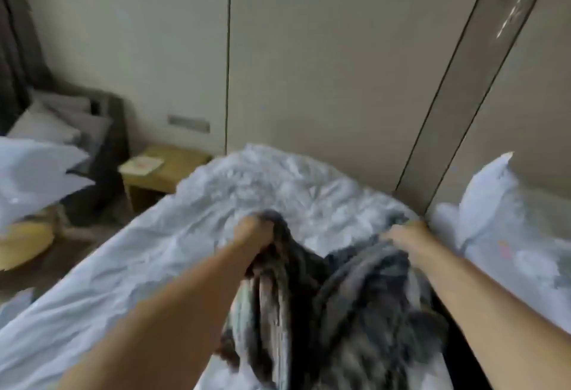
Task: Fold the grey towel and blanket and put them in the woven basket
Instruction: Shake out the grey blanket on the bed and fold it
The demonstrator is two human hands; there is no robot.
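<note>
A dark grey blanket (349, 306) with paler stripes lies bunched over the near part of a bed with a wrinkled white sheet (173, 253). My left hand (251, 233) grips one upper edge of the blanket in a fist. My right hand (408, 236) holds the other upper edge, fingers curled into the cloth. Both arms reach forward over the bed. The picture is blurred. No separate towel can be told apart from the blanket. A pale woven basket (24, 244) stands on the floor at the left, partly hidden.
White pillows (491, 201) lie at the right against the wall panels. A low wooden bedside table (160, 173) stands past the bed's far left corner. A grey armchair (80, 130) with cushions sits at the left. More white bedding (34, 170) overhangs the basket.
</note>
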